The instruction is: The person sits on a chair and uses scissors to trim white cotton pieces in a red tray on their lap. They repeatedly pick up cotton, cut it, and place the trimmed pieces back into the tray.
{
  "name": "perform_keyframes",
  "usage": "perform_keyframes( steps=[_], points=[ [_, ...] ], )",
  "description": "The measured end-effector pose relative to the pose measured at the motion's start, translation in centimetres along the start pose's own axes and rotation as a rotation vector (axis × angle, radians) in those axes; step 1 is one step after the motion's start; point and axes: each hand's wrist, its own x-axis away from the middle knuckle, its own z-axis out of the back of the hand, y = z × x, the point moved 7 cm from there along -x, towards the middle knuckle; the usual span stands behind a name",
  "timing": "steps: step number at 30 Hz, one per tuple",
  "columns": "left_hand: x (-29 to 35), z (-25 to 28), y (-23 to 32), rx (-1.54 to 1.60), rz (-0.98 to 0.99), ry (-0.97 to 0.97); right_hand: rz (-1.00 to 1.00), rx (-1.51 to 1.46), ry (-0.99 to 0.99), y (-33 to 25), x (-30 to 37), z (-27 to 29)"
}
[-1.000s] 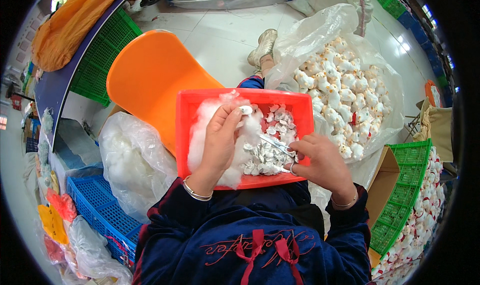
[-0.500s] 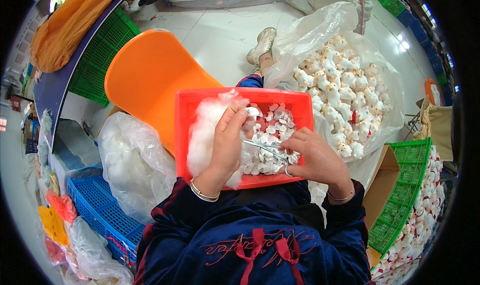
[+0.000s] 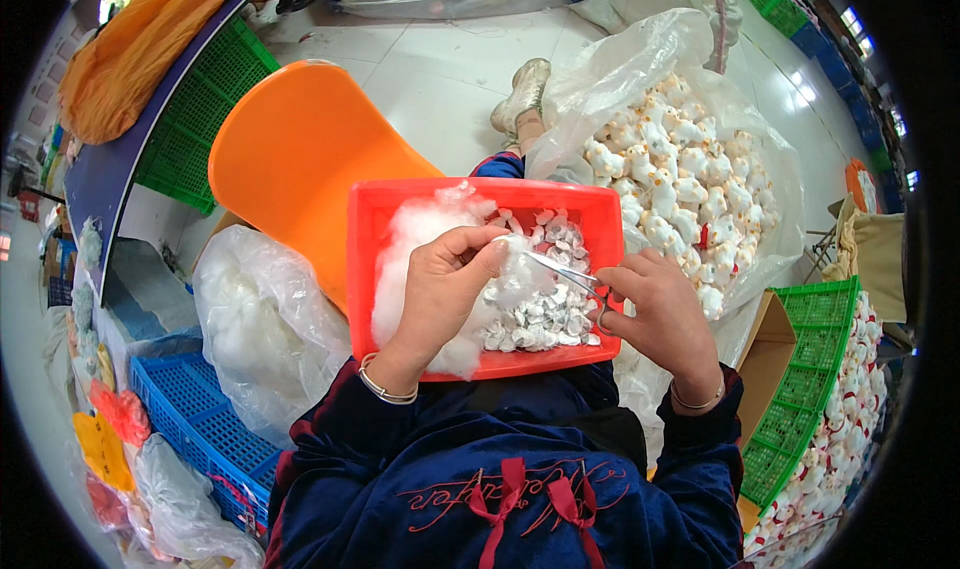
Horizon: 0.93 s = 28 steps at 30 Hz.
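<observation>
My left hand [image 3: 450,279] is closed in a pinch over the red plastic tub [image 3: 485,370], its fingertips on a tuft of white stuffing [image 3: 522,274]. Whether a small fabric piece is also between those fingertips is hidden. My right hand [image 3: 660,304] grips slim metal forceps [image 3: 565,271] by their finger loops, and their tips reach into the tuft. Inside the tub, a heap of fluffy stuffing [image 3: 405,259] fills the left side. Many small white and silvery pieces [image 3: 540,321] lie on the right side. The tub rests on my lap.
An orange chair [image 3: 305,149] stands ahead on the left. Beside it are a clear bag of stuffing [image 3: 255,314] and a blue crate [image 3: 205,404]. Ahead right lies a bag of small white plush toys [image 3: 690,174]. A green crate [image 3: 805,399] and a cardboard box [image 3: 768,354] are at right.
The forceps have moved up and right, and a tuft of stuffing now shows at their tips. My left fingertips have shifted slightly; the small white piece seen there is now covered.
</observation>
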Motion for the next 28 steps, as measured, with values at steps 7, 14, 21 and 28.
perform_keyframes(
  steps=[7,14,21,28],
  points=[
    [-0.1,0.0,0.4,-0.029,0.027,-0.055,0.0,-0.052,-0.016,-0.1,-0.1,0.0],
    [0.1,-0.3,1.0,-0.069,0.132,-0.222,0.09,-0.157,-0.032,0.1,-0.1,0.0],
    [-0.7,-0.3,1.8,-0.169,0.119,-0.348,0.151,-0.151,-0.065,0.1,-0.6,0.2],
    [-0.4,-0.7,1.7,-0.197,0.128,-0.384,0.126,-0.205,-0.159,-0.1,-1.0,0.4]
  ],
)
